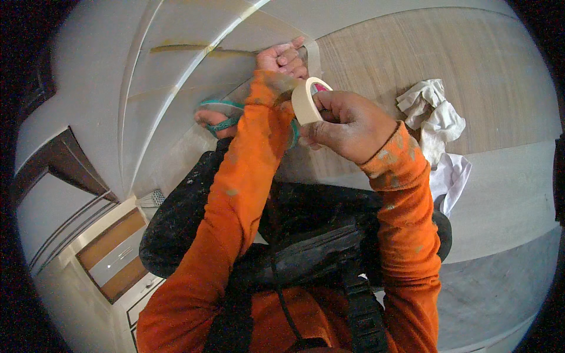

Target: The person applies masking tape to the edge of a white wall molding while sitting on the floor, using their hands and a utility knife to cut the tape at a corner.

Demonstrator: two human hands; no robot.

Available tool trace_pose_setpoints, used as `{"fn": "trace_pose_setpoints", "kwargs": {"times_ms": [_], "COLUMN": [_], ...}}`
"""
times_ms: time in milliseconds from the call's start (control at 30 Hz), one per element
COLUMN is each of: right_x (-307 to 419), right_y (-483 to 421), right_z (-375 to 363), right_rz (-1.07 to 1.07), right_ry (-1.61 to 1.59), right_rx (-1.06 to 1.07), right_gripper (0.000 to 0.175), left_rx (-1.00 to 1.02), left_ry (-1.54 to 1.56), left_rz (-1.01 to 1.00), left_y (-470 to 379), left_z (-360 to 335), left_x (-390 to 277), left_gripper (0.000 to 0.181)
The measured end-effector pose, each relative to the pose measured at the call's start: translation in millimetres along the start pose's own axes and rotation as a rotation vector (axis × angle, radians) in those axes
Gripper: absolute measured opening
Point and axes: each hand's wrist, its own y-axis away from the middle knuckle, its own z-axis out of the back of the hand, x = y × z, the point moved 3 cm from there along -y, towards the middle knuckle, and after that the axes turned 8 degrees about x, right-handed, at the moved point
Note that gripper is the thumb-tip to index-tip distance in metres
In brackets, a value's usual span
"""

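My right hand point(348, 123) grips a roll of cream masking tape point(304, 103), its thumb below and its fingers in the core. Above the roll, a pale strip of tape point(314, 57) lies along the edge of the wood-look floor, beside the foot of the wall. My left hand point(284, 59) is at that edge, just left of the strip, with its fingers curled and one finger pointing out. Whether it pinches any tape cannot be told. The stretch between strip and roll is partly hidden.
Crumpled white cloths point(430, 114) lie on the floor to the right. My sandalled foot point(218, 119) is near the wall panel point(172, 70), which has a light trim strip and yellowish smears. A panelled door point(117, 256) stands at the lower left.
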Motion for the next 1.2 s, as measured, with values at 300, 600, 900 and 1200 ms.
{"fn": "trace_pose_setpoints", "kwargs": {"times_ms": [300,600,900,1200], "right_x": [-2,-2,-8,-12], "right_y": [-2,-3,-4,-6], "right_z": [0,0,1,-2], "right_rz": [0.019,0.01,-0.052,-0.018], "right_ry": [0.069,0.077,0.09,0.071], "right_rx": [0.004,0.005,0.011,0.023], "right_gripper": [0.033,0.032,0.031,0.032], "left_rx": [0.198,-0.132,0.009,0.121], "left_ry": [0.106,-0.297,-0.191,0.021], "left_rz": [-0.199,0.1,0.096,0.001], "left_y": [24,-16,-24,4], "left_z": [-26,14,27,-19], "left_x": [-6,1,6,-1], "left_gripper": [0.03,0.031,0.037,0.033]}}
